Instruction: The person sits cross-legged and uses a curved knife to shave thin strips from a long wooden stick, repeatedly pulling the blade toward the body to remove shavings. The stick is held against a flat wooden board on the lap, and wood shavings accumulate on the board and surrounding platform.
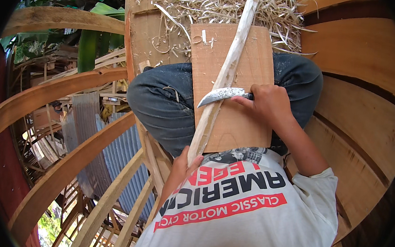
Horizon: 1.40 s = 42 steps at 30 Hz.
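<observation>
My right hand [268, 102] is closed round the dark handle of a knife [222, 94]. Its broad, speckled blade lies across a long pale strip of wood [230, 65], pointing left. That strip slants from the top of the view down toward my waist, over a flat wooden board [248, 123] resting on my lap. At the strip's near end, my left hand [187, 162] grips it close against my shirt. A few small shavings lie on the board's far left corner.
A heap of curled wood shavings [211, 6] covers the planks ahead of my crossed legs. To the left, curved wooden ribs [60, 94] stand with gaps between them, and corrugated metal sheets [120, 159] show below. Wide planks [360, 122] rise on my right.
</observation>
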{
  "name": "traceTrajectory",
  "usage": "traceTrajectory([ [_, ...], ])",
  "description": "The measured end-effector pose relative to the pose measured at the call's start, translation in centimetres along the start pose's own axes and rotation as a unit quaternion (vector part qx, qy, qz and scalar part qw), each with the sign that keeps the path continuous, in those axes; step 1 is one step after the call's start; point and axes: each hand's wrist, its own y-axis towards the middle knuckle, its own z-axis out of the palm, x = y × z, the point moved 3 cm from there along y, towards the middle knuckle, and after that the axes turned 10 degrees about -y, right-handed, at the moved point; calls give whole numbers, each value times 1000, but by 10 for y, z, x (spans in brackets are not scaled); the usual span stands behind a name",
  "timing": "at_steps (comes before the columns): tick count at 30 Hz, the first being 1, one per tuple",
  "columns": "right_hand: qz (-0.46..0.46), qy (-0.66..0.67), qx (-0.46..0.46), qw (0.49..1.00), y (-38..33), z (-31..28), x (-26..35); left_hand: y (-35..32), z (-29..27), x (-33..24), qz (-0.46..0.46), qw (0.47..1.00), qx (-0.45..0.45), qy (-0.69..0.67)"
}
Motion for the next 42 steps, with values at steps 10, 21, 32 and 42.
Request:
traceTrajectory([
  [10, 2, -30, -54, 998, 15, 2, -7, 0, 0, -10, -8, 1000, 10, -21],
  [21, 238, -69, -90, 965, 67, -26, -114, 1, 1, 11, -27, 999, 12, -27],
  [32, 22, -38, 7, 999, -1, 3, 3, -1, 0, 22, -49, 998, 17, 33],
  [42, 30, -88, -42, 995, 25, 6, -21, 1, 4, 14, -47, 996, 7, 79],
])
